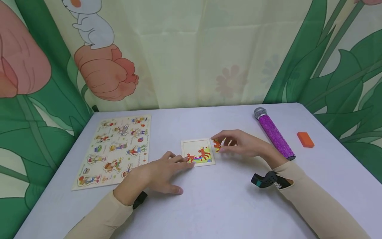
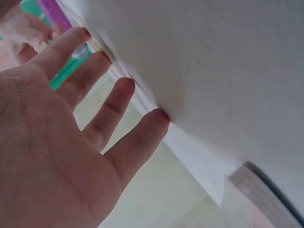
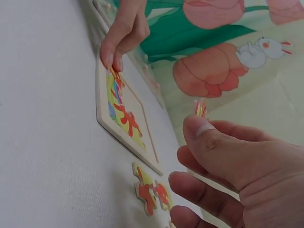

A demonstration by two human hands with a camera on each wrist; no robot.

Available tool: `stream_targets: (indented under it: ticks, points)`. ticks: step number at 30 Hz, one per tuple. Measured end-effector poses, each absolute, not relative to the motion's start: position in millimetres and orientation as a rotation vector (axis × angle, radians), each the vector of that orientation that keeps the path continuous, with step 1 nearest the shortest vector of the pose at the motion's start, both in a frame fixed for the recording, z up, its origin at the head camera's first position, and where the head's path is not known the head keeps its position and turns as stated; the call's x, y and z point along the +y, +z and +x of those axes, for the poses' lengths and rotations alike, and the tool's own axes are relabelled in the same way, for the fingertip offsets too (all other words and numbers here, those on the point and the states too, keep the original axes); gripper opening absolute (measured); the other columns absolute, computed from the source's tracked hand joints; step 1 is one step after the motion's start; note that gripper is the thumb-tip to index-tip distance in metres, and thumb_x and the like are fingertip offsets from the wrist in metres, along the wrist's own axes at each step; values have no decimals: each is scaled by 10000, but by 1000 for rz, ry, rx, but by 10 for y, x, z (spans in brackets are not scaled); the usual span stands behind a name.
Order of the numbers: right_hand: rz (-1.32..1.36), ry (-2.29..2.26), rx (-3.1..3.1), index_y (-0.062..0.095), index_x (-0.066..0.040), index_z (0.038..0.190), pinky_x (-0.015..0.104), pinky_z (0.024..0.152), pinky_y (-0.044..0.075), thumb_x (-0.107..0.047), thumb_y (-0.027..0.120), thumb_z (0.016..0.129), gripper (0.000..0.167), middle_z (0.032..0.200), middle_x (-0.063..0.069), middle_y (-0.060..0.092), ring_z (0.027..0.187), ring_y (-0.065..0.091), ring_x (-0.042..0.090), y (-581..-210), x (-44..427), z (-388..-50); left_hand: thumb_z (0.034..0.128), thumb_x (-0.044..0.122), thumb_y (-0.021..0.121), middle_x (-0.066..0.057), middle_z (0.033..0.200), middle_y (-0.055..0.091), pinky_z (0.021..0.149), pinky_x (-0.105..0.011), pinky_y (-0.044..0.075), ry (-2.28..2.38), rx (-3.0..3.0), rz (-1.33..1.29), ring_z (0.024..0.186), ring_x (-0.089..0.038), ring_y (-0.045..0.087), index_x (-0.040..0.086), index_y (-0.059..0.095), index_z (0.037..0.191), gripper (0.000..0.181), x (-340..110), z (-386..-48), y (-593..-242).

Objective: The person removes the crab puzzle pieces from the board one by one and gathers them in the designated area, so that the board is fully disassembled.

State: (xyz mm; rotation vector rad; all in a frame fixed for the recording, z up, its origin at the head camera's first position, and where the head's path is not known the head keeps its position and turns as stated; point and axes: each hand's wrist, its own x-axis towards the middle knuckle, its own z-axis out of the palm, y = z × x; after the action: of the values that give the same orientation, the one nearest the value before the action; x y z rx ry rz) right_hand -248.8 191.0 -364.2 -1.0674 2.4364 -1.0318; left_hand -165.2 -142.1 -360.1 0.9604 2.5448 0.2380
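A square wooden puzzle tray [image 1: 197, 143] lies mid-table, with a red, yellow and blue picture [image 1: 201, 157] assembled in its near part. My left hand [image 1: 162, 172] is spread, its fingertips touching the tray's near-left side; the left wrist view shows the palm [image 2: 52, 147] with fingers extended. Over the tray's right side is my right hand [image 1: 243, 142]. In the right wrist view its thumb and index finger pinch a small puzzle piece [image 3: 200, 108], seen nearly edge-on. Below it, loose puzzle pieces [image 3: 145, 190] in red and yellow lie beside the tray [image 3: 102, 107].
On the left lies a large wooden picture board [image 1: 119, 146] with several figures. A purple glitter microphone [image 1: 275, 134] is behind the right forearm. An orange block [image 1: 305, 139] sits at the far right. A printed curtain [image 1: 191, 59] hangs behind the table.
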Motion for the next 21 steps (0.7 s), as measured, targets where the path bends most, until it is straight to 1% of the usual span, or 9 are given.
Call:
stream_targets:
  ticks: [8,15,21]
  points:
    - [-1017,-1004,2496,632,-135,1387,348,898,561,-256,752,956,463,1271,2,669,1013,651,188,-3649,2068,-2460,895,487,766,-8,1605,383,1091,-485,438,223,2552,952,1440,-267,304,355,374,1596,814,-1418,-1645,-3613]
    - [-1000,-961,2565,663,-163,1354,330,872,551,-277,775,938,445,1170,-59,656,949,648,157,-3656,2203,-2423,896,478,768,-22,1602,388,1093,-490,437,225,2557,970,1436,-280,312,342,382,1594,810,-1419,-1645,-3617]
    - [-997,-946,2602,675,-152,1339,291,837,547,-225,785,931,429,1143,-66,659,922,634,155,-3686,2309,-2406,896,480,766,-12,1596,393,1084,-489,444,227,2555,969,1437,-273,310,348,385,1592,804,-1416,-1647,-3620]
